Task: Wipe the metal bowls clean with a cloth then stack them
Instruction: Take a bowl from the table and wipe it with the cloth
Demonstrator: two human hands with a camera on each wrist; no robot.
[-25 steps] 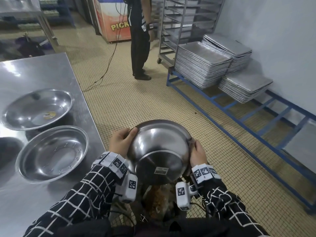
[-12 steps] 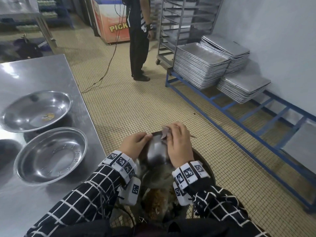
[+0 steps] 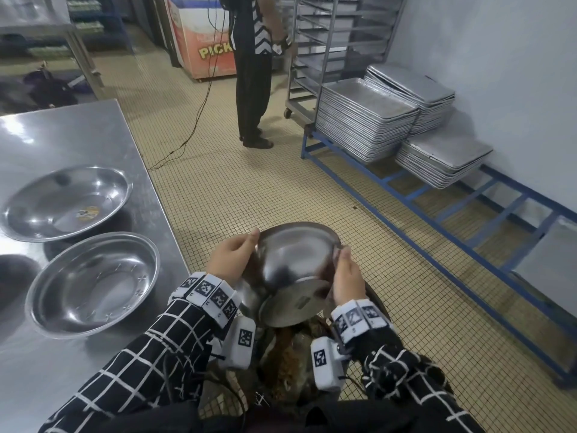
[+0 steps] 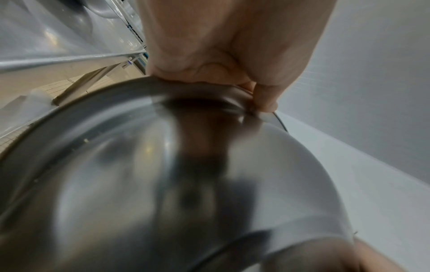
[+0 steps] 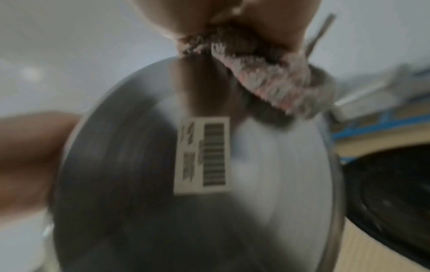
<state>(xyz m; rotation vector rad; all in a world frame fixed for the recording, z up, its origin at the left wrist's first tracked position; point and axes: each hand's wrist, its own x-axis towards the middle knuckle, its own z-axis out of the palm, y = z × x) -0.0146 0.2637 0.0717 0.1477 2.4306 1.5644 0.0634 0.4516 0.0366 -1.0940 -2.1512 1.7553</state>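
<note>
I hold a metal bowl (image 3: 293,260) tipped on its side above a bin, its flat base with a barcode label (image 5: 202,156) turned towards me. My left hand (image 3: 232,256) grips the rim on the left, thumb curled over the edge (image 4: 221,46). My right hand (image 3: 346,276) pinches a grey, frayed cloth (image 5: 267,86) against the bowl's right side near the rim. The left wrist view shows the bowl's outer wall (image 4: 163,184), blurred. Two more metal bowls (image 3: 65,203) (image 3: 93,281) stand open side up on the steel table (image 3: 78,135) to my left.
A dark round bin (image 3: 379,303) with brown waste lies under the held bowl. A person (image 3: 249,73) stands ahead by a wheeled rack (image 3: 327,26). Stacks of metal trays (image 3: 365,117) rest on a blue floor frame (image 3: 437,220) along the right wall.
My right hand swept with the cloth from the bowl's right side over its top and back to the right rim. The bowl stayed over the bin, held at the left.
</note>
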